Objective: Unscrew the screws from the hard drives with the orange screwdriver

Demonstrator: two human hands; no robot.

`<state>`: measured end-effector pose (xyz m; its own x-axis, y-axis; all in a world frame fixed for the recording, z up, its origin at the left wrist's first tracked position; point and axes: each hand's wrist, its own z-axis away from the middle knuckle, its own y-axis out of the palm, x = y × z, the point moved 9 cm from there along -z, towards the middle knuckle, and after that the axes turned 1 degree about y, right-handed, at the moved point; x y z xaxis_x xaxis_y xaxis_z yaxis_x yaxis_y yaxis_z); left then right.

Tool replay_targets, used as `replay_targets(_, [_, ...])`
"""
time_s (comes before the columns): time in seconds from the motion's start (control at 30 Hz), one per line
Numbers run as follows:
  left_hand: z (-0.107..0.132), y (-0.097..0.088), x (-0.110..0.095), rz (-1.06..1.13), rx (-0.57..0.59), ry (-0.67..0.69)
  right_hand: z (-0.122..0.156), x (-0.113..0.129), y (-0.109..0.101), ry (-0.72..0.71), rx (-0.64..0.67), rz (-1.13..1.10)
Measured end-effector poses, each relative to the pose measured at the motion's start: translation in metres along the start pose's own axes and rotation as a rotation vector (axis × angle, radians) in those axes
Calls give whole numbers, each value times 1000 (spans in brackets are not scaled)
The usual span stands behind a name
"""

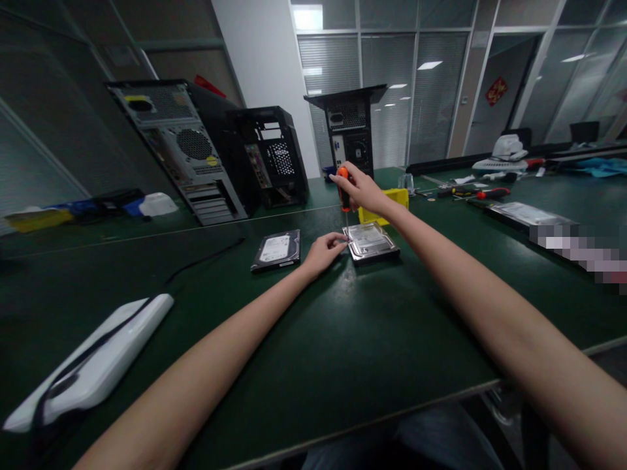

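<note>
My right hand (361,189) is wrapped round the orange and black handle of a screwdriver (345,200). The screwdriver stands nearly upright, its shaft pointing down at the left edge of a silver hard drive (371,240) lying flat on the table. At that same edge are the fingers of my left hand (323,253), drawn together against the drive beside the screwdriver's tip. Exactly what the tip touches is too small to make out. A second hard drive (276,249) with a white label lies to the left, apart from my hand.
Behind the drive stands a yellow plastic holder (399,198). Computer cases (196,147) line the back left of the green table (313,372). A white device with a black cable (112,352) lies front left; tools (492,194) and another drive (529,214) are on the right.
</note>
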<state>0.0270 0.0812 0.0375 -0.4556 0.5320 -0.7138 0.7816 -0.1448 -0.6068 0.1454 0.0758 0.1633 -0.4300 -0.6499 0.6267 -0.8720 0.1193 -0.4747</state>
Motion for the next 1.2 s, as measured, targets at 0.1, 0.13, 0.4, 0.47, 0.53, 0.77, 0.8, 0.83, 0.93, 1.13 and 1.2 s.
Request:
replay_targets(0.1, [0, 0, 0, 0, 3, 9, 0, -1, -1, 6, -12, -5])
replay_targets(0.13, [0, 0, 1, -1, 1, 12, -1, -2, -1, 5, -18, -2])
replay_targets(0.4, [-1, 2, 3, 5, 5, 8, -1, -1, -3, -26, -60, 28])
replay_targets(0.47, [-1, 2, 2, 5, 6, 5, -1, -2, -3, -27, -61, 25])
replay_targets(0.53, [-1, 2, 2, 2, 7, 2, -1, -1, -3, -32, -64, 24])
replay_targets(0.77, [0, 2, 1, -8, 14, 1, 0, -1, -2, -23, -51, 12])
replay_targets(0.8, [0, 2, 1, -7, 15, 0, 0, 0, -3, -26, -58, 18])
replay_targets(0.83, [0, 2, 0, -8, 15, -2, 0, 0, -4, -30, -66, 24])
replay_targets(0.93, [1, 2, -3, -11, 15, -5, 0, 1, -5, -40, -76, 34])
replay_targets(1.13, [0, 2, -3, -20, 18, -5, 1, 2, -4, -38, -70, 40])
replay_targets(1.2, [0, 2, -1, -30, 15, -1, 1, 2, -5, -45, -82, 50])
